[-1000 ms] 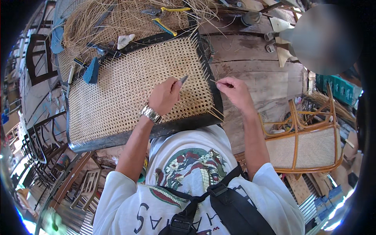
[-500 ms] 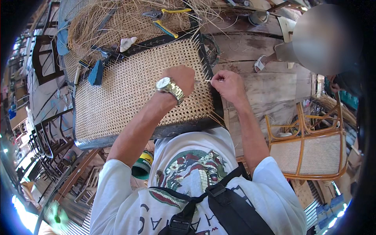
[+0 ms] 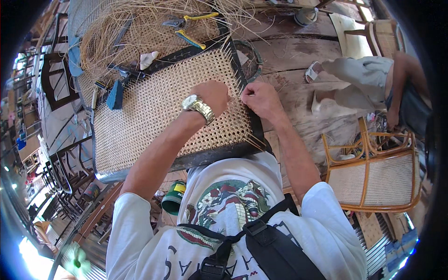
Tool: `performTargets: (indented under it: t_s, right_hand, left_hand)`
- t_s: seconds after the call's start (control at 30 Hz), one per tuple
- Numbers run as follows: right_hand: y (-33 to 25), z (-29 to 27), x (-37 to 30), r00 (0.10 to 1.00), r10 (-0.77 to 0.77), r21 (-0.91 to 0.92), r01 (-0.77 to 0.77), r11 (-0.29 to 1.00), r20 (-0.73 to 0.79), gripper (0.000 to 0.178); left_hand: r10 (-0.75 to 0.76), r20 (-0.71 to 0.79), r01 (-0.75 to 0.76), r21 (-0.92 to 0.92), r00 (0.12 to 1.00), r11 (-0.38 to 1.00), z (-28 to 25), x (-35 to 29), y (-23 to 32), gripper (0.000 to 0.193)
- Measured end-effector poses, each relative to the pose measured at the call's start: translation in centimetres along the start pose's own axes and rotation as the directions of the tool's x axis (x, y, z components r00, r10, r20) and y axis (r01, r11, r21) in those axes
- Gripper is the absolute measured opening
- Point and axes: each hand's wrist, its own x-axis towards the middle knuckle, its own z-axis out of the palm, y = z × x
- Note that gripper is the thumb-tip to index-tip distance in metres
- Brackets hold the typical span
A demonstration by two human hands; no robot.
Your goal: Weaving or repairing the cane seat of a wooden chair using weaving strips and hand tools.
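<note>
A woven cane panel point(image 3: 154, 116) in a black frame point(image 3: 210, 156) lies in front of me. Closed in a fist, with a watch at its wrist, my left hand point(image 3: 212, 95) rests over the weave near the right side; what its fingers grip is hidden. My right hand point(image 3: 263, 101) pinches a thin cane strand at the frame's right bar, fingertips a short way from the left hand. Loose cane ends point(image 3: 235, 70) stick out along that bar, and a few more point(image 3: 256, 141) cross the near right corner.
Tangled cane strands point(image 3: 107, 35) and yellow-handled cutters point(image 3: 186, 29) lie beyond the panel. Dark pliers point(image 3: 128, 72), a white lump point(image 3: 148, 59) and a blue wedge point(image 3: 114, 95) sit toward its far left. A cane-seated chair point(image 3: 373, 182) and another person point(image 3: 364, 79) are at right.
My right hand has shifted slightly left, closer to my left hand and onto the frame's bar. The view has moved a little, and more of the other person shows at right.
</note>
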Motion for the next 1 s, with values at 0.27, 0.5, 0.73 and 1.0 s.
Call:
performTargets:
  t_s: [0.27,0.5,0.73,1.0]
  right_hand:
    - [-0.2,-3.2,-0.4,0.996,0.085,0.012,-0.085,0.996,-0.029,0.019]
    - [-0.8,-2.3,0.3,0.995,0.100,-0.077,-0.098,0.992,0.027,0.022]
    - [-0.1,-1.4,1.1,0.982,0.129,-0.030,-0.126,0.992,0.137,0.024]
    - [1.3,-1.2,1.5,0.977,0.100,-0.005,-0.101,0.995,0.187,0.024]
  left_hand:
    - [-0.047,-0.034,0.050,0.097,0.998,0.994,0.0,-0.8,1.3,0.028]
    - [-0.093,-0.055,0.086,-0.109,0.994,0.990,1.4,-1.5,0.3,0.029]
    - [-0.147,-0.101,0.138,-0.086,0.984,0.987,0.8,-2.4,1.9,0.028]
    - [0.011,-0.128,0.007,0.137,0.992,0.991,-0.2,-2.1,3.3,0.017]
